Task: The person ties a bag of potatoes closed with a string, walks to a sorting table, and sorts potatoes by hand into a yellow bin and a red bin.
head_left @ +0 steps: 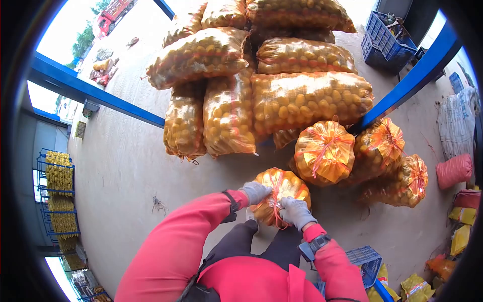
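An orange mesh sack stands upright in front of my legs, its gathered top tied with red string. My left hand, in a grey glove, is closed at the left side of the gathered top. On the right side of the top, my right hand, also gloved, has its fingers pinched together near the string. What either hand grips is too small to make out. Just beyond the sack stands another tied sack with its top facing up.
A pile of full sacks lies ahead. More tied sacks stand at the right. Blue posts flank the pile. A blue crate sits by my right arm, and a pink roll lies far right.
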